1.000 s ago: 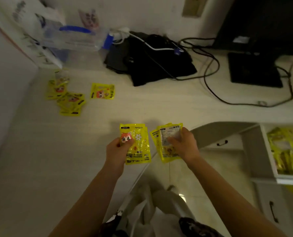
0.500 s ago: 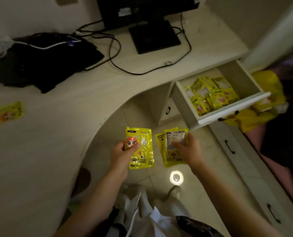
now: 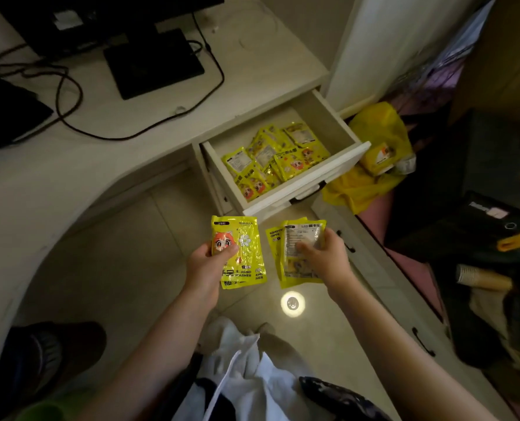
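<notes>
Both grips closed: left grip [image 3: 205,265] pinches single yellow hand-warmer packet [image 3: 248,238], face up; right grip [image 3: 328,259] clasps small packet stack [image 3: 301,232], back up. Both held over floor [image 3: 116,268], just below open drawer [image 3: 307,180] holding more packets [image 3: 270,156], under bench [image 3: 100,165].

Pale curved desk [image 3: 70,165] with an open drawer [image 3: 298,189], glossy beige floor tiles [image 3: 131,268], one lamp reflection [image 3: 292,303].
</notes>
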Tool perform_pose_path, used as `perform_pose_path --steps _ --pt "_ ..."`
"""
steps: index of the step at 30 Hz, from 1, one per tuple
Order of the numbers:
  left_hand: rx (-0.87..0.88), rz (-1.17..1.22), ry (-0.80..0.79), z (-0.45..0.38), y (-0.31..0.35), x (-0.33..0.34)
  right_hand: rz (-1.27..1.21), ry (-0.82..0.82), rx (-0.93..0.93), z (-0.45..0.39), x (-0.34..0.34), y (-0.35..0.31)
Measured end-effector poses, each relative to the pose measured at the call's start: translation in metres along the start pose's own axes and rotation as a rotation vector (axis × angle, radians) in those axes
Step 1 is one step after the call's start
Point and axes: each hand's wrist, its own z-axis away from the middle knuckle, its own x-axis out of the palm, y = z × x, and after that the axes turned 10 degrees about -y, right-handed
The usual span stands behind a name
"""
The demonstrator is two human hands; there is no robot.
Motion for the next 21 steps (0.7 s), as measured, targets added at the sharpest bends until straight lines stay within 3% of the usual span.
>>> perform_pose_path --steps 21 --pt "-0.118 0.128 0.093 -0.171 0.094 0.114 0.016 -0.073 0.007 -0.212 -0.071 -0.102"
